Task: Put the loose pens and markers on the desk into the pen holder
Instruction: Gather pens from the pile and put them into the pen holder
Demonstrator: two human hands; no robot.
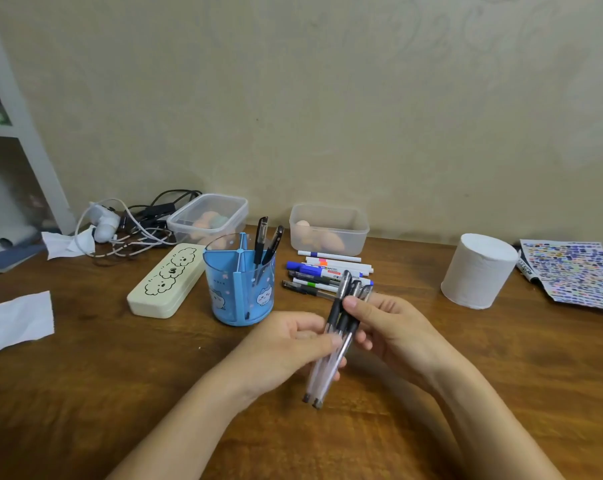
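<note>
A bundle of clear-barrelled black gel pens stands almost upright above the desk, gripped from both sides by my left hand and my right hand. Behind and to the left stands the blue translucent pen holder, divided into compartments, with two black pens leaning in its right rear section. Several loose pens and markers lie in a pile on the wooden desk just behind my right hand, to the right of the holder.
A cream pencil case lies left of the holder. Two clear plastic boxes sit by the wall, with tangled cables at left. A toilet roll and a printed sheet are at right; white paper at left.
</note>
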